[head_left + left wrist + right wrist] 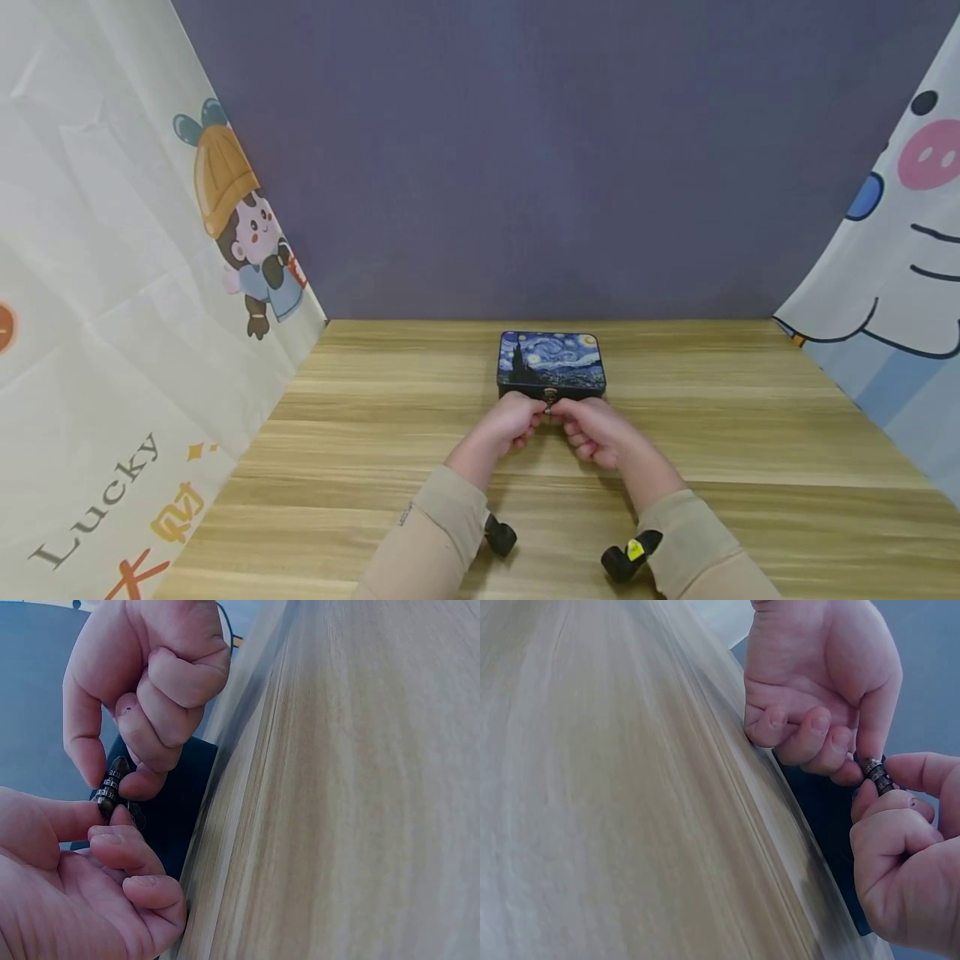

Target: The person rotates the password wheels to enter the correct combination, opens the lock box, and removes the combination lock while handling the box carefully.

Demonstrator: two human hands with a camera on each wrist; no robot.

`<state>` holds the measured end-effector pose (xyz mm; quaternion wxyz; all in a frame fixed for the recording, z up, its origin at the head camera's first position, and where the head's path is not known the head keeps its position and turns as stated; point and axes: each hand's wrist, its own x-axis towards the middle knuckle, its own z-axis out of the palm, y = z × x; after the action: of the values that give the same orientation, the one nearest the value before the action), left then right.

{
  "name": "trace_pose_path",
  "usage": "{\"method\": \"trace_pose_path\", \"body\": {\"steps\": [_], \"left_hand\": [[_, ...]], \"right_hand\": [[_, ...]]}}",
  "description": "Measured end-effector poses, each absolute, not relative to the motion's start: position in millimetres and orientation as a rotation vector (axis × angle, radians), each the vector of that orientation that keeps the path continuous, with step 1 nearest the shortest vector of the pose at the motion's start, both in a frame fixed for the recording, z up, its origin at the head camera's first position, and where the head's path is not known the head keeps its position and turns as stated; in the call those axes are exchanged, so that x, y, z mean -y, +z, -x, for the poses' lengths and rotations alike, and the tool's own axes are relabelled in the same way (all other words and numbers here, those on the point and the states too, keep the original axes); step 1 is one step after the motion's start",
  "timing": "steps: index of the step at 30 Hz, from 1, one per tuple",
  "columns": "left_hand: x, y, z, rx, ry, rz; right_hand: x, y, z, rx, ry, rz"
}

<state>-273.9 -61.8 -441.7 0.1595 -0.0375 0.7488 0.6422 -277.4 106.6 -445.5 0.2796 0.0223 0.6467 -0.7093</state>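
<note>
A tin box (551, 360) with a starry night picture on its lid stands closed on the wooden table, its clasp (551, 394) facing me. At its front, a small dark combination padlock (111, 784) with numbered dials sits between both hands. My left hand (516, 419) pinches one end of it with thumb and forefinger. From the other side, my right hand (596, 429) pinches the opposite end, its remaining fingers curled in. In the right wrist view, the padlock (877, 775) is partly covered by fingertips, and the shackle is hard to make out.
The wooden table (375, 467) ends at a grey-blue wall (540, 167). A white printed sheet (112, 275) hangs along the left side, and another printed sheet (915, 275) borders the right. Dark wrist cameras (500, 536) hang beneath the sleeves.
</note>
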Motion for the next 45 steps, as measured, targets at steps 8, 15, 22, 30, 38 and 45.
{"method": "trace_pose_path", "body": {"steps": [8, 15, 22, 30, 38, 45], "left_hand": [[60.8, -442.8, 275.1, -2.15, 1.825, 0.119], [60.2, -443.0, 275.1, -2.153, 1.821, 0.12], [59.9, -441.8, 274.2, -2.163, 1.818, 0.104], [60.2, -442.5, 274.6, -2.152, 1.822, 0.104], [61.2, -442.4, 273.8, -2.141, 1.832, 0.095], [61.5, -440.9, 272.9, -2.141, 1.838, 0.092]], "right_hand": [[-105.6, -445.1, 277.2, -1.738, -1.902, -0.063], [-104.7, -445.4, 276.9, -1.745, -1.896, -0.066], [-105.1, -446.2, 277.0, -1.754, -1.885, -0.054], [-105.4, -445.8, 276.4, -1.757, -1.883, -0.054], [-106.7, -445.5, 277.2, -1.729, -1.889, -0.068], [-111.2, -444.4, 278.0, -1.713, -1.885, -0.058]]}}
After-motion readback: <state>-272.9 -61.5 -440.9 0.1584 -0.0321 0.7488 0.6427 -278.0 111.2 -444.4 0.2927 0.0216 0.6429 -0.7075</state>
